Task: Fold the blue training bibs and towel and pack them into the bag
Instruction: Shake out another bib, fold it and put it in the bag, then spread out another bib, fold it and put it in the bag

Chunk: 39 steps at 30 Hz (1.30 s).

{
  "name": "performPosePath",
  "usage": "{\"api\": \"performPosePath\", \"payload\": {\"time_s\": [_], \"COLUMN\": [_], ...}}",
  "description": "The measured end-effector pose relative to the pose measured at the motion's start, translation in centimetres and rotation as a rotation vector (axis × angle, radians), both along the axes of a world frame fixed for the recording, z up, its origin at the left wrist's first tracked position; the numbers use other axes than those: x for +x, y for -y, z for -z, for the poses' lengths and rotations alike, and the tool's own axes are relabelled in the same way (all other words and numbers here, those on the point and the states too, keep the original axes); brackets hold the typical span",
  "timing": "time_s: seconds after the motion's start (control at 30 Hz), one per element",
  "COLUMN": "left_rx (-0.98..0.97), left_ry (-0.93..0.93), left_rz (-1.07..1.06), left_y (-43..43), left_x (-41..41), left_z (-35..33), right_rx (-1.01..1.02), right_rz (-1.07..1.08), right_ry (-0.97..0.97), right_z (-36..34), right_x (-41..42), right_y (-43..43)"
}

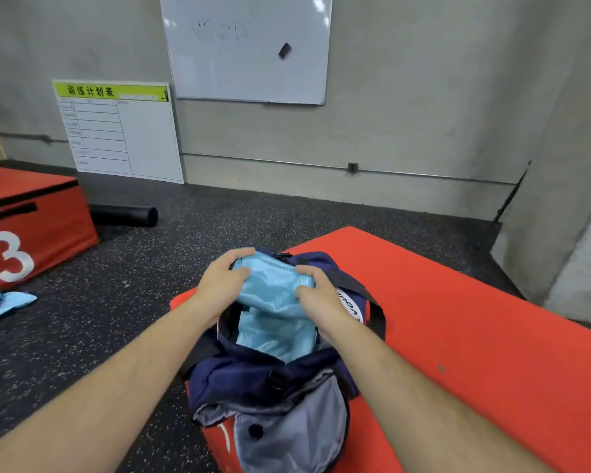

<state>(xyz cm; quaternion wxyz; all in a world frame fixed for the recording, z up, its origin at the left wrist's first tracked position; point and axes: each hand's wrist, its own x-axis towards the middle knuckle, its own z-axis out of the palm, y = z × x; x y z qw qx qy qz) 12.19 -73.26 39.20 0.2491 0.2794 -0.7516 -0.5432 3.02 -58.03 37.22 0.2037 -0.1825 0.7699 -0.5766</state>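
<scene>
Well, head view: the left hand (219, 285) has its grip curled round one end of a folded blue bib (270, 285), and the right hand (325, 295) grips the other end, at the open mouth of the navy bag (253, 377) on the red mat (458, 319). More blue fabric (273, 336) lies inside. Another blue cloth (4, 302) lies on the floor (133, 285), far left.

The bib (273, 288) held in the fingers (243, 252) is coloured light blue, and the bag (253, 373) under them is done in navy with grey lining. Mat (458, 319) red, floor (133, 285) black with pale flecks.

Far left red box (31, 227) w/ "3", black roller (123, 216) beside; whiteboard (246, 46) on wall (406, 97).
</scene>
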Motion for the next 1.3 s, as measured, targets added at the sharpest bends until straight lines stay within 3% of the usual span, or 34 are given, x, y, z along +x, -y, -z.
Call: {"api": "performPosePath", "payload": {"time_s": [0.23, 0.3, 0.5, 0.57, 0.63, 0.7, 0.77, 0.9, 1.0, 1.3], "left_rx": [-0.039, -0.043, -0.151, -0.327, -0.756, -1.155, -1.316, -1.243, -1.302, -1.086], "left_ry": [0.255, 0.241, 0.031, 0.123, 0.384, 0.451, 0.392, 0.483, 0.62, 0.653], "left_rz": [0.096, 0.107, 0.103, 0.146, 0.091, -0.015, 0.055, 0.37, 0.361, 0.396], "left_y": [0.6, 0.6, 1.1, 1.2, 1.0, 0.6, -0.1, 1.0, 1.4, 2.4], "left_x": [-1.5, -2.4, -6.0, -7.1, -7.9, -8.3, -8.6, -9.8, -10.0, -12.1], "left_z": [4.1, 4.4, 4.4, 5.3, 7.0, 8.4, 8.6, 10.1, 10.8, 11.8], "right_rx": [0.127, 0.11, 0.115, 0.3, 0.631, 0.795, 0.804, 0.929, 0.988, 1.111], "right_rz": [0.039, 0.081, 0.21, 0.152, 0.067, 0.083, 0.115, -0.02, -0.193, -0.269], "right_ry": [0.004, -0.027, -0.359, -0.377, -0.414, -0.695, -1.011, -1.027, -0.87, -0.672], "right_z": [3.7, 3.5, 2.5, 3.5, 4.2, 4.9, 5.7, 6.3, 6.3, 7.5], "right_x": [-1.8, -2.6, -4.7, -5.4, -5.7, -5.1, -4.3, -3.6, -5.0, -8.1], "right_y": [0.4, 0.6, 1.8, 2.2, 2.5, 2.7, 3.6, 4.2, 4.3, 5.6]}}
